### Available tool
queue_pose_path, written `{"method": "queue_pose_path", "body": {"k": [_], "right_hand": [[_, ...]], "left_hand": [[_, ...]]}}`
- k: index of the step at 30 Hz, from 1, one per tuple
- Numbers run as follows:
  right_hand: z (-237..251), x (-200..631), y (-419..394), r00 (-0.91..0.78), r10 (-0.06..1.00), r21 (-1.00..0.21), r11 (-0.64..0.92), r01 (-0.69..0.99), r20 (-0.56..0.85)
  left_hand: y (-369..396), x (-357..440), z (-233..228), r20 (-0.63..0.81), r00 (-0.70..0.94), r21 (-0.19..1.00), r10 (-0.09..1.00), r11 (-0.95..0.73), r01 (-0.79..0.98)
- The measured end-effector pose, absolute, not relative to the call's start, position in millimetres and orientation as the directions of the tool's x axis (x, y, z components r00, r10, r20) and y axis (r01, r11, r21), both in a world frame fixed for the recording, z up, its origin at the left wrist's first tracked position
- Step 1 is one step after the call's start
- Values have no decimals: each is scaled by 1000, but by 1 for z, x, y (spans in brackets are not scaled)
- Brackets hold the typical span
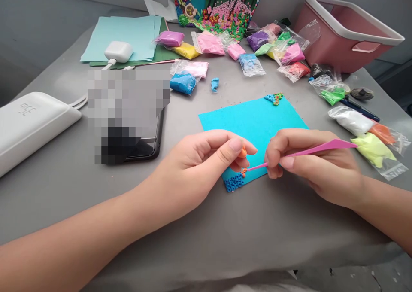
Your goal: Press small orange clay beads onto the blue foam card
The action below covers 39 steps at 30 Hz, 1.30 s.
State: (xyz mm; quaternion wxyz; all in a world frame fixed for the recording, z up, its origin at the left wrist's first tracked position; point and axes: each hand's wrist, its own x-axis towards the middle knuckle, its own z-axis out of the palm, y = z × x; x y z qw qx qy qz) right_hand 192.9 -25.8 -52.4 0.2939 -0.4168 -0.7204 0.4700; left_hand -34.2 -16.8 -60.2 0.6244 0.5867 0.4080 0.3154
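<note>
Between thumb and fingers, my left hand (212, 159) pinches a small lump of orange clay (243, 152). My right hand (315, 167) grips a pink clay tool (318, 148) like a pen. Its thin tip points down-left and meets the small orange clay bits at the near corner of a blue sheet (244, 124). Beside those bits lies a patch of dark blue clay rings (234, 183). At the sheet's far corner sits another cluster of clay rings (274, 98) in light blue, orange and green. Both hands partly cover the sheet.
Several bags of coloured clay (210, 43) lie across the back and right. A pink bin (341, 38) stands back right, and a decorated clay picture (219, 4) is behind. To the left are a phone (151, 144), a white power bank (35, 124) and paper sheets (125, 30).
</note>
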Motion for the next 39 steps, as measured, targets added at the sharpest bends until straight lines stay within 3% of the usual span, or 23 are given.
{"method": "queue_pose_path", "body": {"k": [5,26,29,32,35,39], "right_hand": [[-55,192,-24,-498,864,-945,97,312,-75],[-56,189,-25,-532,846,-904,201,377,-33],[-56,190,-23,-492,866,-935,96,341,-90],[-57,192,-17,-424,893,-979,-79,186,-152],[-59,192,-13,-390,905,-985,-155,79,-174],[-57,189,-18,-422,893,-971,-64,231,-159]], "left_hand": [[-16,-33,-58,-161,462,986,872,126,106],[-15,-33,-59,-150,480,986,864,96,137],[-15,-33,-59,-147,475,984,868,79,161],[-16,-32,-60,-141,464,981,874,61,184],[-16,-33,-60,-138,464,979,875,50,197],[-15,-34,-59,-154,480,978,864,63,200]]}}
